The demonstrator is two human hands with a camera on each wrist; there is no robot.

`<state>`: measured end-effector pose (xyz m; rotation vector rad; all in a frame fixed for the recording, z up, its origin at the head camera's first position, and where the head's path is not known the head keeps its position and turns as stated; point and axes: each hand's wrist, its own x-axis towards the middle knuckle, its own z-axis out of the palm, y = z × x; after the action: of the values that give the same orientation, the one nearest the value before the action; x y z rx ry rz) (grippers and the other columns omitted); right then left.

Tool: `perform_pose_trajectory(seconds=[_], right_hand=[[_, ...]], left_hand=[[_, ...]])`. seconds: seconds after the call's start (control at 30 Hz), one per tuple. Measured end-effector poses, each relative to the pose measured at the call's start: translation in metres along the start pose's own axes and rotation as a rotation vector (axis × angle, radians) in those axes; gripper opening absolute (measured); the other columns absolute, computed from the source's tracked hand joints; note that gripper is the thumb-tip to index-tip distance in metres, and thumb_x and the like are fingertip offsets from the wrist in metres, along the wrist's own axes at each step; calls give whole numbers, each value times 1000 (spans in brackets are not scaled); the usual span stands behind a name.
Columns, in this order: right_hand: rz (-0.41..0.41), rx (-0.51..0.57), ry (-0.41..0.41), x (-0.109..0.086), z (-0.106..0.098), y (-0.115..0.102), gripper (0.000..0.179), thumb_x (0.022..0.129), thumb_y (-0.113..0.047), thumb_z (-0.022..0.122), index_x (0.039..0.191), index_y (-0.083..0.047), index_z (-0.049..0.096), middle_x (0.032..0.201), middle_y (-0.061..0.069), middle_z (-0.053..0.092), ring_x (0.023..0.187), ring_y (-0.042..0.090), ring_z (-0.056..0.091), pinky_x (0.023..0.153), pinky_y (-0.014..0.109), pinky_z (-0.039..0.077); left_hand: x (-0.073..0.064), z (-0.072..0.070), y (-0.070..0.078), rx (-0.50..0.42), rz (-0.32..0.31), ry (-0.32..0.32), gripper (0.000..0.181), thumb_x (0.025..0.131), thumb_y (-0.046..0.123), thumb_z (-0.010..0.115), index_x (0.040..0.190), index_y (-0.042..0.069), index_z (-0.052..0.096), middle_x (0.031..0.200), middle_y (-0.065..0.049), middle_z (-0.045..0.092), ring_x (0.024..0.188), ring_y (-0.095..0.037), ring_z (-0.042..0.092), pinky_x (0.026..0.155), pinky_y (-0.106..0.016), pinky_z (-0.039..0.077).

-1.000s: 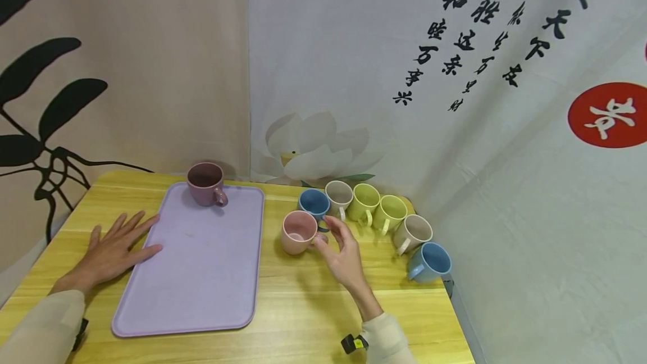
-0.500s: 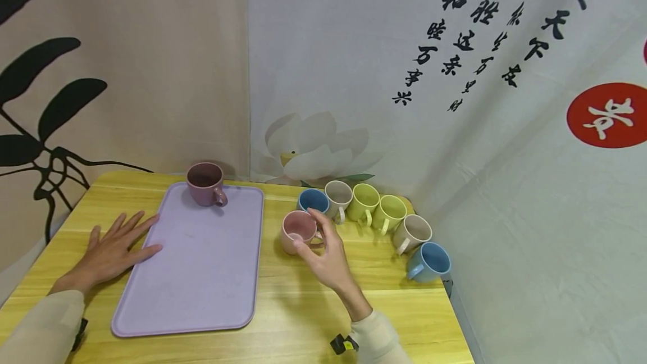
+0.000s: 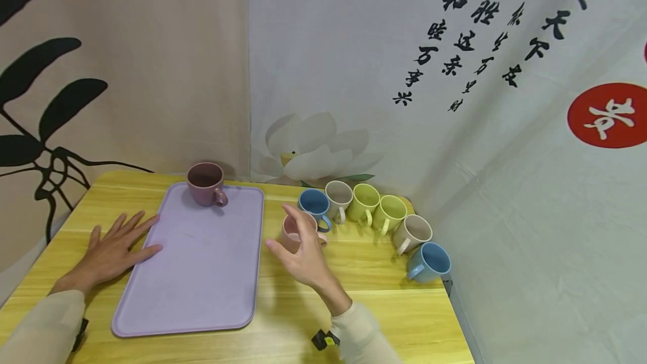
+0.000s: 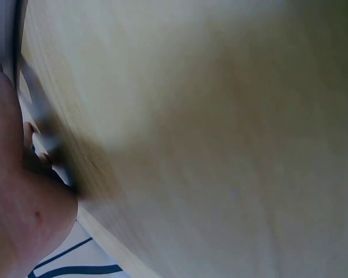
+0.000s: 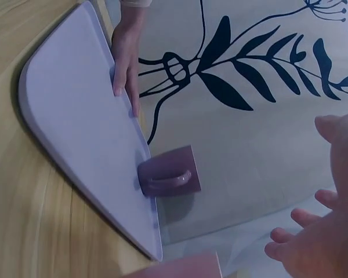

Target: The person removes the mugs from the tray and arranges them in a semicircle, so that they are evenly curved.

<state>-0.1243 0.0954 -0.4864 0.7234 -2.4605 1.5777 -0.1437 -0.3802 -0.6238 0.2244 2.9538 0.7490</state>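
My left hand (image 3: 113, 254) lies with spread fingers on the table, its fingertips and thumb on the left rim of a lilac tray (image 3: 197, 280). Over the near side of a pink mug (image 3: 290, 233) hovers my right hand (image 3: 308, 263), thumb and forefinger spread apart and partly hiding the mug. In the right wrist view, a gap separates that hand (image 5: 319, 237) from the pink mug (image 5: 188, 267) at the bottom edge. A purple mug (image 3: 204, 187) stands upright at the tray's far end, handle to the right. The left wrist view is mostly blurred tabletop.
Right of the pink mug, a curved row runs along the table's far edge: a dark blue mug (image 3: 314, 202), a grey mug (image 3: 337, 195), two green mugs (image 3: 363, 202), a beige mug (image 3: 411, 233) and a light blue mug (image 3: 429, 263). A printed curtain (image 3: 323, 60) hangs behind.
My right hand has moved left, from beside the pink mug's handle to in front of its body, fingers still apart. The left hand, tray and mugs stay where they were.
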Motion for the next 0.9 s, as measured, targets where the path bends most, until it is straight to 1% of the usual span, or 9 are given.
perform_pose_trajectory(seconds=[0.07, 0.17, 0.27, 0.33, 0.4, 0.5, 0.6, 0.73, 0.9], right_hand=[[23, 17, -17, 3, 5, -3, 79, 101, -28, 83, 171, -17, 46, 176, 9, 52, 165, 29, 49, 135, 61, 42], [41, 36, -38, 8, 12, -6, 80, 102, -32, 83, 171, -21, 45, 177, 7, 51, 167, 26, 46, 136, 60, 42], [36, 46, -52, 13, 18, -8, 81, 102, -35, 82, 172, -22, 44, 178, 6, 50, 167, 24, 46, 138, 53, 42], [26, 27, -58, 17, 23, -8, 81, 102, -38, 81, 172, -23, 44, 177, 3, 50, 166, 21, 47, 138, 47, 41], [9, 18, -65, 21, 29, -8, 81, 102, -38, 81, 172, -23, 43, 177, 3, 50, 166, 21, 47, 138, 44, 41], [-7, 5, -73, 25, 36, -10, 81, 102, -38, 81, 172, -26, 43, 177, 3, 49, 165, 21, 47, 137, 45, 42], [0, -16, -72, 29, 43, -14, 80, 102, -39, 81, 172, -29, 43, 178, 2, 49, 164, 22, 49, 136, 48, 44], [36, -41, -75, 34, 54, -17, 80, 102, -43, 81, 171, -31, 44, 178, -4, 49, 163, 20, 51, 135, 48, 45], [60, -59, -75, 40, 69, -14, 81, 101, -45, 82, 171, -30, 45, 176, -7, 51, 159, 20, 54, 132, 46, 48]], left_hand=[[0, 0, 0, -2, -1, 4, 93, 110, 72, 57, 183, 29, 18, 188, -32, 8, 170, -67, -8, 122, -92, -24], [-1, 0, 1, -3, -1, 3, 93, 110, 71, 57, 183, 29, 18, 187, -33, 8, 170, -67, -9, 122, -91, -26], [-1, -1, 2, -2, -6, -2, 94, 110, 72, 57, 183, 28, 17, 187, -33, 7, 170, -67, -9, 122, -91, -26], [-1, -2, 2, 2, -10, -5, 94, 110, 72, 57, 183, 28, 17, 187, -34, 7, 170, -68, -9, 122, -91, -25], [-1, -3, 4, 8, -10, -6, 94, 110, 71, 57, 183, 27, 18, 187, -34, 8, 169, -68, -8, 122, -92, -23], [-2, -4, 4, 17, -13, -9, 94, 110, 71, 57, 183, 25, 18, 186, -35, 8, 169, -69, -7, 121, -93, -21], [-2, -3, 4, 20, -19, -12, 94, 110, 71, 57, 183, 25, 18, 186, -35, 8, 169, -69, -7, 122, -93, -21], [-1, -2, 4, 19, -21, -13, 94, 110, 71, 57, 182, 24, 18, 187, -34, 7, 169, -69, -8, 122, -93, -22], [-1, -2, 4, 14, -16, -12, 94, 110, 70, 57, 182, 24, 19, 187, -35, 8, 169, -69, -8, 122, -93, -22]])
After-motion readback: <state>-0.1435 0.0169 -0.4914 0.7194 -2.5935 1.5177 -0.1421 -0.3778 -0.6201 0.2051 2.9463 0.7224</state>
